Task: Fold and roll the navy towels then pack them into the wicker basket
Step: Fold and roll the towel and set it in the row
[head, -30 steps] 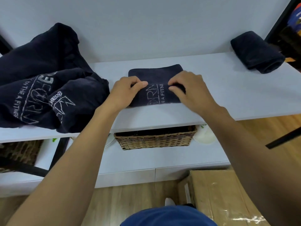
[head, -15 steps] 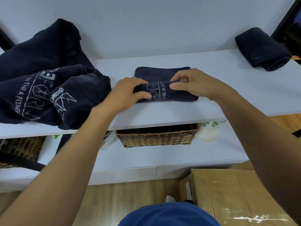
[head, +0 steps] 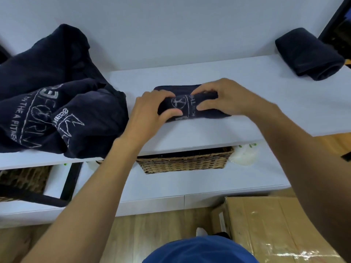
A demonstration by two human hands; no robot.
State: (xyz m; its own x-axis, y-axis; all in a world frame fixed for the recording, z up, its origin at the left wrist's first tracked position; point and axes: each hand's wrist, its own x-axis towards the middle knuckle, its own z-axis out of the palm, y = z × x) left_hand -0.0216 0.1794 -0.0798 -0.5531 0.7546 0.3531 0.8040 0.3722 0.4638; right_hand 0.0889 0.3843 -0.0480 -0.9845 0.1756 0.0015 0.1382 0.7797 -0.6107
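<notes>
Nearest the camera, a cardboard box (head: 266,226) stands on the floor, in front of and to the right of the wicker basket (head: 184,162). The basket sits on a lower shelf, its rear half hidden under the edge of the white tabletop (head: 199,135). Its contents cannot be made out.

Directly above and just behind the basket, the part-rolled towel (head: 187,106) lies on the tabletop. It is probably worked close to the basket so the drop into it is short.

The left hand (head: 150,112) grips the left end of the roll, thumb underneath at the near side and fingers curled over the top. The right hand (head: 228,97) grips the right end the same way. Both are closed on the cloth with no gap showing. One hand at each end appears meant to keep the roll even and tight.

Left of the basket, an unfolded towel pile (head: 57,103) waits on the tabletop. Far right and behind, a finished rolled towel (head: 307,54) lies by the wall, not yet packed.
</notes>
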